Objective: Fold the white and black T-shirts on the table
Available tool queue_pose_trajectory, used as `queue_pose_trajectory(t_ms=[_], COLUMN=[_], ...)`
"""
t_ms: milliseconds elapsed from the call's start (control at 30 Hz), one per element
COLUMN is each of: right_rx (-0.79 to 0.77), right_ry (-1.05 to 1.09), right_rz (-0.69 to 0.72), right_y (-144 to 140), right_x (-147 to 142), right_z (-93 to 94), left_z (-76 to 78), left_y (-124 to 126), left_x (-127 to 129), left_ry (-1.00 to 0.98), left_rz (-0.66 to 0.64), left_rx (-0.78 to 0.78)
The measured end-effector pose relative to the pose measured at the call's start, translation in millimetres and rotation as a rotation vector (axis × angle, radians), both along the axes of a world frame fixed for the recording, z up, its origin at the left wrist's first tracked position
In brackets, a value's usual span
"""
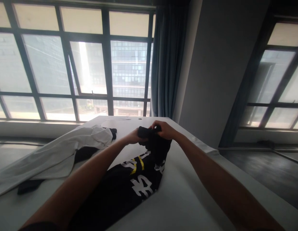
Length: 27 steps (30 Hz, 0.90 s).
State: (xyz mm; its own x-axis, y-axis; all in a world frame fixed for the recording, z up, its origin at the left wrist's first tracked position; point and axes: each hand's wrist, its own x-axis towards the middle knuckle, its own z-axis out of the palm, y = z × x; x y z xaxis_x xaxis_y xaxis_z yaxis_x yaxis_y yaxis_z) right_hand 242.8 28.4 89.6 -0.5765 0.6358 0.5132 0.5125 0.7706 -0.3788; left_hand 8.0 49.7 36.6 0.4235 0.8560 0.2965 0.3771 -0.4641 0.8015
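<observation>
A black garment [115,192] with white lettering and yellow stripes stretches across the white table toward me. Its far end is bunched and lifted off the tabletop between my two hands. My left hand [134,136] grips the bunched cloth from the left, fingers partly hidden by it. On the other side, my right hand [164,129] pinches the top of the same cloth, with its fingers curled over the edge. The lettered part of the garment hangs and lies below both hands. What kind of garment it is cannot be made out.
A white-and-black piece of clothing [67,150] is spread along the table's left side. Folded white cloth [204,146] lies near the right edge of the white table [187,205]. Beyond stand windows, a blue-grey curtain [166,64] and a grey pillar [211,64].
</observation>
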Motion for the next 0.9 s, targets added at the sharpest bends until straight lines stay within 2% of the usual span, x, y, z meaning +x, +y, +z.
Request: queue_pose_trajectory(t_ms=[100, 200, 267, 367, 467, 567, 667, 800, 900], right_rx=[0.010, -0.195, -0.397, -0.667, -0.822, -0.847, -0.843, -0.856, -0.848], right_ry=[0.031, 0.053, 0.092, 0.114, 0.064, 0.095, 0.193, 0.231, 0.228], right_rz=[-0.081, -0.204, -0.223, -0.112, -0.007, 0.002, 0.044, 0.218, 0.333], right_y=[3.1, 7.0, 6.8, 1.4, -6.0, -11.9, -16.5, -20.2, -18.0], right_x=[17.6, 39.2, 48.5, 53.3, 55.2, 63.8, 79.1, 94.4, 97.3], right_z=[15.6, 13.6, 4.5, -11.9, -21.9, -20.3, -8.7, 11.9, 25.1], left_z=[10.9, 20.9, 26.3, 33.4, 39.9, 46.1, 53.2, 68.8, 87.1], left_y=[11.9, 14.0, 11.7, 5.3, -1.5, -7.1, -13.7, -28.9, -43.8], left_x=[20.0, 28.0, 29.2, 25.9, 15.3, -0.7, -15.0, -22.2, -21.7], left_ry=[-0.273, -0.444, -0.454, -0.383, -0.287, -0.200, -0.140, -0.102, -0.142], left_rz=[-0.075, -0.101, -0.113, -0.125, -0.107, -0.111, -0.185, -0.334, -0.382], left_rx=[-0.018, 0.040, 0.085, 0.127, 0.153, 0.160, 0.117, 0.027, 0.000])
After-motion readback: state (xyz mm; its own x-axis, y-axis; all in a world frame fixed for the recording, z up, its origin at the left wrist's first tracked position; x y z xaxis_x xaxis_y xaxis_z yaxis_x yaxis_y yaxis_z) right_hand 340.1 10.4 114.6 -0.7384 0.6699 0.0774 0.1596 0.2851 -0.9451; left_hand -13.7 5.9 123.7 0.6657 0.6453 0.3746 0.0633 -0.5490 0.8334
